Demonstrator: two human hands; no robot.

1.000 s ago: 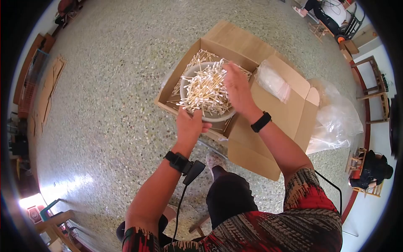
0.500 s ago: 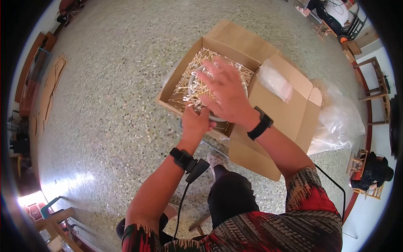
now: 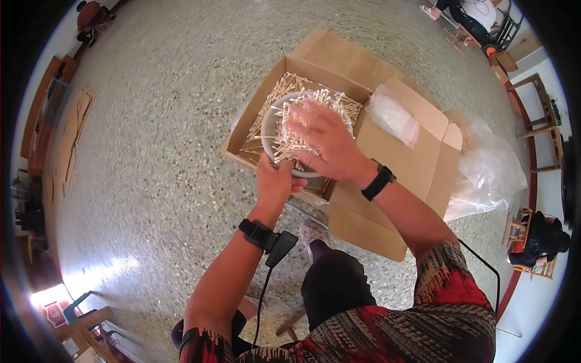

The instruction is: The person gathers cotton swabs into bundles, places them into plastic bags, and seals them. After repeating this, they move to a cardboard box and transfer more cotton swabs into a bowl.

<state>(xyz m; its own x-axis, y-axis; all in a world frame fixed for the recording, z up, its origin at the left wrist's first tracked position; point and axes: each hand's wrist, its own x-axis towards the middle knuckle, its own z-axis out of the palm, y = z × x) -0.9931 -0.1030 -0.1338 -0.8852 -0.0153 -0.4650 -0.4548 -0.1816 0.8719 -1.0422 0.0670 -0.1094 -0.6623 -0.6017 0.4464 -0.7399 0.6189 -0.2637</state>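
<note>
A round grey bowl [image 3: 269, 130] heaped with cotton swabs [image 3: 324, 95] is inside an open cardboard box [image 3: 249, 121]. More loose swabs [image 3: 282, 91] lie in the box around it. My left hand [image 3: 275, 183] grips the bowl's near rim, thumb on top and fingers tucked under, partly hidden. My right hand [image 3: 330, 144] rests over the heap with its fingers spread and slightly bent, touching the swabs. Its fingertips are a little blurred, and no swab is clearly gripped in it.
On the box's open lid [image 3: 387, 166] lies a clear plastic packet [image 3: 392, 115]. A large clear plastic bag [image 3: 487, 169] is on the floor to the right. Other people sit at the room's edges. Flattened cardboard [image 3: 74, 136] lies at the left.
The bowl appears raised and more of its rim shows. My right hand has come down onto the swabs, its fingers less blurred. My left hand keeps its hold on the rim.
</note>
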